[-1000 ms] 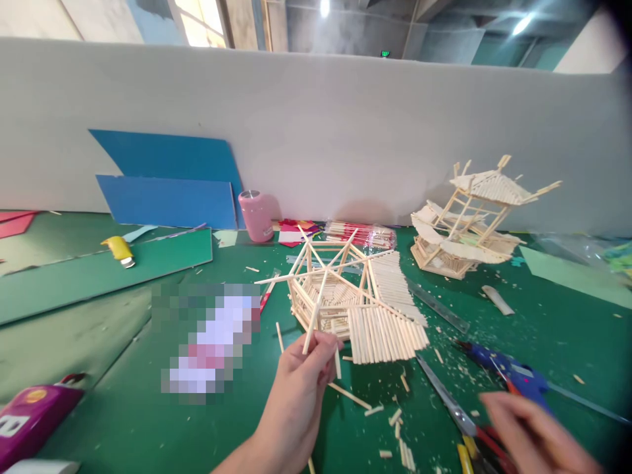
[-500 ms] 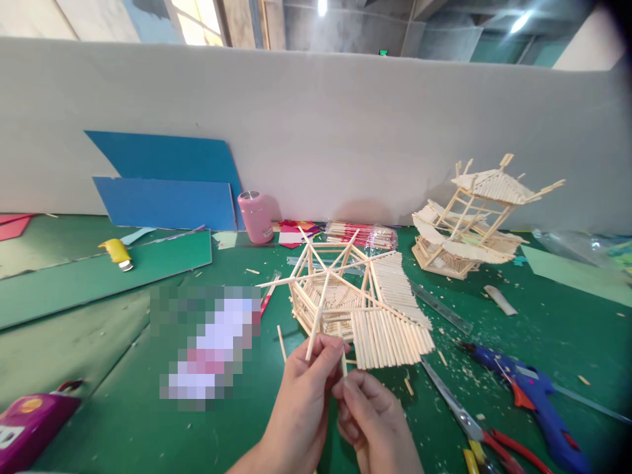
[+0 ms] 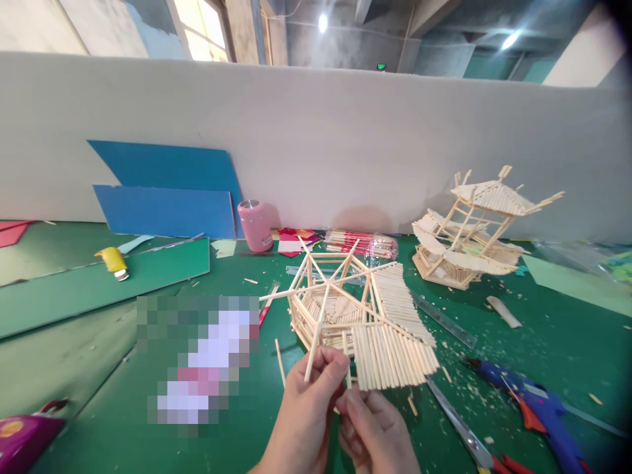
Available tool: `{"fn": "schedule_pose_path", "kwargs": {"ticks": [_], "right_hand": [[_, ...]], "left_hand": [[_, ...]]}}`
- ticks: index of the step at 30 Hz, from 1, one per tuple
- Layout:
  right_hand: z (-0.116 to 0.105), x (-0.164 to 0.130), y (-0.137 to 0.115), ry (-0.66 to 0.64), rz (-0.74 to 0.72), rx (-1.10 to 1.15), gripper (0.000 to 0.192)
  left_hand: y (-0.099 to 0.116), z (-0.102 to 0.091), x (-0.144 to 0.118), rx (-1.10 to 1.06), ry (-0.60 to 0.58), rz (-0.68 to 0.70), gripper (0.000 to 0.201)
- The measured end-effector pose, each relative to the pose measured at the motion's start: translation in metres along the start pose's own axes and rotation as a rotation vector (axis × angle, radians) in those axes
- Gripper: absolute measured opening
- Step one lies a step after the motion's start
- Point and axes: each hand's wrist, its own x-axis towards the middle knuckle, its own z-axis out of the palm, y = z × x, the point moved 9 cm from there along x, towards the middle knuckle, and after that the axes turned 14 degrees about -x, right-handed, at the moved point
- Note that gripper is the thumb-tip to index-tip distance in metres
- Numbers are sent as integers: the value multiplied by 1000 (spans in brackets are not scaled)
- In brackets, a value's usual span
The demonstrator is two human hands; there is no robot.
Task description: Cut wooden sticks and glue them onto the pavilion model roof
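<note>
A half-built stick model (image 3: pixel 363 316), a six-sided frame with radiating spokes and a slatted roof panel on its right, sits on the green desk (image 3: pixel 99 368) just right of centre frame. The left hand (image 3: pixel 309 401), low in the centre, pinches the near end of one slanting spoke between thumb and fingertips. The right hand (image 3: pixel 378 428), just beside it and touching it, pinches a short upright stick (image 3: pixel 347 359) between pressed-together fingers, its top end at the near edge of the frame.

Around them lie loose stick offcuts (image 3: pixel 412 405). To the lower right are scissors (image 3: pixel 469 441) and a blue glue gun (image 3: pixel 536 408), with a ruler (image 3: pixel 444 319) behind the roof panel. A finished stick pavilion (image 3: pixel 471 230) stands at right, a packet of sticks (image 3: pixel 363 242) and a pink cup (image 3: pixel 255 225) near the back wall, blue card sheets (image 3: pixel 165 191) at upper left.

The frame looks light and thinly joined, so a hard pull on the spoke could snap a joint or drag the whole model across the desk. The short stick is thin enough to slip or tilt between the fingers, landing crooked against the frame.
</note>
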Motion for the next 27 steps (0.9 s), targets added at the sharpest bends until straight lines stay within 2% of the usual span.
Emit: {"fn": "schedule_pose_path", "kwargs": {"ticks": [13, 27], "right_hand": [[2, 1, 0, 23, 19, 42, 39], [2, 1, -3, 67, 21, 111, 39]], "left_hand": [[0, 9, -4, -26, 21, -18, 24], [-2, 7, 0, -24, 13, -5, 23]]}}
